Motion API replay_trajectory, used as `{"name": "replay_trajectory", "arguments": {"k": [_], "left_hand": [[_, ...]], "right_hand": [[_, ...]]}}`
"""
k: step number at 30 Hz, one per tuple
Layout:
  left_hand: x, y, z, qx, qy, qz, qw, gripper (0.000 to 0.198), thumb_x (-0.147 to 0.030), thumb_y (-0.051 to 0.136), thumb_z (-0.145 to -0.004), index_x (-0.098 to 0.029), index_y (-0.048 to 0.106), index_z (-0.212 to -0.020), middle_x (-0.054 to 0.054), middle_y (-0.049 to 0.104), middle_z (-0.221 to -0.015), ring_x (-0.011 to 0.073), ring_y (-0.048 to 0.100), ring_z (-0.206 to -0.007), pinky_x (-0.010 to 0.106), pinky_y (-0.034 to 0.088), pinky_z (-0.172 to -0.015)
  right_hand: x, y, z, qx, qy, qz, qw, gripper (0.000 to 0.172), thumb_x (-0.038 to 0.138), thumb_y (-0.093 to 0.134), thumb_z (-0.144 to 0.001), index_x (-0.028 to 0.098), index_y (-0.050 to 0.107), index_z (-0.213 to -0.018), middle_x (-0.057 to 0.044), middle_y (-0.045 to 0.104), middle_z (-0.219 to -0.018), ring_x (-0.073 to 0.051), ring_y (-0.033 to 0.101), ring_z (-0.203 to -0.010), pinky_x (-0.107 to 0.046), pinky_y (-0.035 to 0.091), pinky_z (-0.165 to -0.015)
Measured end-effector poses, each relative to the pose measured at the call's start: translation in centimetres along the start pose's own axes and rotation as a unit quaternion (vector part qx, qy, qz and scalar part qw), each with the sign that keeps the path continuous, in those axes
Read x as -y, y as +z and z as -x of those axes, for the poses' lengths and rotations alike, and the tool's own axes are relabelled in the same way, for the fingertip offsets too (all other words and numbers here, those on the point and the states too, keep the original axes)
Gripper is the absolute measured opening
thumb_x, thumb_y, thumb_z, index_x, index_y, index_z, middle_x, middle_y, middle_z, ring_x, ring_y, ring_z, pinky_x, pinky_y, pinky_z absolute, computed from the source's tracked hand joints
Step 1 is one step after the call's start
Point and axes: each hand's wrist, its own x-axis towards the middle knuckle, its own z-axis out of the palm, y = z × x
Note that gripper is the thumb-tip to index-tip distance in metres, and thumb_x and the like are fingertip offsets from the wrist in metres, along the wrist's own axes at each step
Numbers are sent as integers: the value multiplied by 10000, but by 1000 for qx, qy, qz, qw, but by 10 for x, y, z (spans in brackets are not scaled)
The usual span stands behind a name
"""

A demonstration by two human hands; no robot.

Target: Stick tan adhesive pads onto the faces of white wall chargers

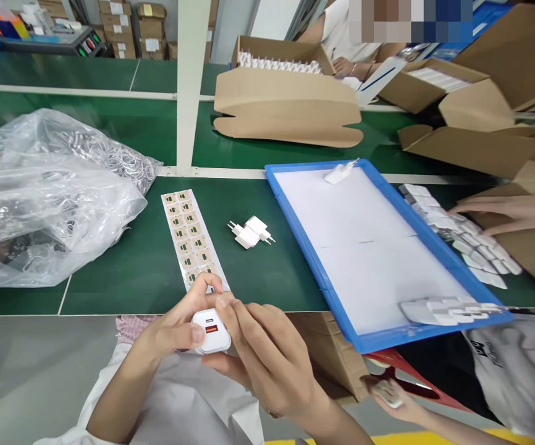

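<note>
A white USB wall charger (214, 342) is held in front of me, its face with an orange port and a smaller port turned up. My left hand (178, 326) grips it, thumb on the near left edge. Around the charger's right side close the fingers of my right hand (271, 353); whether a small sticker is also between the fingertips is hidden. Just beyond my hands lies a sheet of stickers (192, 232), beige with dark print, its near end partly covered by my fingers. Two white chargers (249, 233) with pins showing lie together to its right.
A clear plastic bag (58, 204) of grey coiled items fills the left. A blue-rimmed white tray (295, 238) holds several chargers. At right, a co-worker's hand (494, 210) is beside piled white pieces (469, 241). Open cardboard boxes (288, 105) stand behind; another person sits across.
</note>
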Motion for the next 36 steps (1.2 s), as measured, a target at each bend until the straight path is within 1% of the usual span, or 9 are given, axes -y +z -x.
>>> {"name": "replay_trajectory", "arguments": {"k": [7, 10, 13, 17, 19, 23, 26, 30, 36], "left_hand": [[0, -4, -8, 26, -2, 19, 999, 524, -436, 761, -759, -265, 417, -1115, 3, 518, -960, 96, 505, -690, 181, 383, -581], [-6, -4, -6, 42, -14, -5, 999, 556, -414, 774, -746, -299, 393, -1135, 8, 497, -1067, 112, 542, -768, 211, 418, -651], [-10, -6, -8, 49, -40, -70, 996, 609, -411, 795, -724, -310, 371, -1150, 20, 475, -1143, 114, 524, -768, 245, 415, -689], [-16, -11, -18, 79, -30, -118, 989, 623, -457, 795, -713, -289, 396, -1161, 16, 475, -1078, 138, 501, -798, 255, 385, -704], [-20, -13, -22, 83, -11, -154, 984, 578, -490, 773, -755, -279, 437, -1175, 28, 477, -1113, 166, 516, -890, 271, 400, -761], [-28, -11, -19, 23, 14, -310, 950, 498, -590, 673, -879, -254, 547, -1224, 63, 520, -1205, 259, 502, -1149, 354, 383, -992], [-22, -5, -11, -40, 1, -345, 938, 513, -652, 524, -957, -256, 562, -1280, 54, 565, -1148, 239, 531, -1048, 327, 393, -927], [-4, -1, -6, -128, 36, -335, 933, 508, -654, 354, -1015, -276, 549, -1293, 36, 560, -1126, 210, 527, -978, 306, 403, -884], [11, -2, -9, -152, 78, -344, 923, 567, -676, 288, -1017, -249, 540, -1291, 50, 578, -1150, 216, 551, -1018, 301, 422, -911]], "right_hand": [[15, 5, 5, 3, 54, 76, 996, 502, 417, 408, -1089, 16, 692, -1190, -171, 762, -1010, -271, 635, -1000, -379, 509, -863], [9, 10, 4, -18, 91, -61, 994, 493, 488, 391, -1080, 76, 638, -1192, -162, 731, -1054, -270, 597, -1089, -391, 513, -930], [-3, 9, 1, -3, 131, -219, 967, 518, 605, 413, -1038, 142, 584, -1196, -136, 699, -1107, -255, 551, -1124, -405, 518, -973], [-13, 7, -1, 14, 149, -300, 942, 324, 473, 588, -1011, 197, 582, -1181, -73, 706, -1044, -241, 524, -1080, -373, 527, -934], [-16, 9, 0, 4, 163, -325, 932, 294, 445, 622, -997, 212, 585, -1173, -67, 705, -1026, -247, 534, -1052, -378, 538, -891], [-18, 15, 5, -39, 196, -307, 930, 256, 377, 672, -968, 225, 598, -1160, -68, 701, -998, -251, 562, -971, -393, 545, -823], [-16, 24, 7, -68, 198, -276, 938, 286, 298, 704, -944, 203, 603, -1194, -81, 695, -1023, -242, 576, -951, -389, 549, -821], [-9, 39, 8, -111, 221, -286, 926, 424, 265, 660, -976, 183, 538, -1373, -105, 679, -1077, -216, 621, -919, -359, 566, -761], [-6, 56, 10, -192, 168, -221, 941, 428, 274, 622, -1004, 175, 549, -1414, -130, 707, -1070, -223, 672, -928, -354, 586, -714]]}}
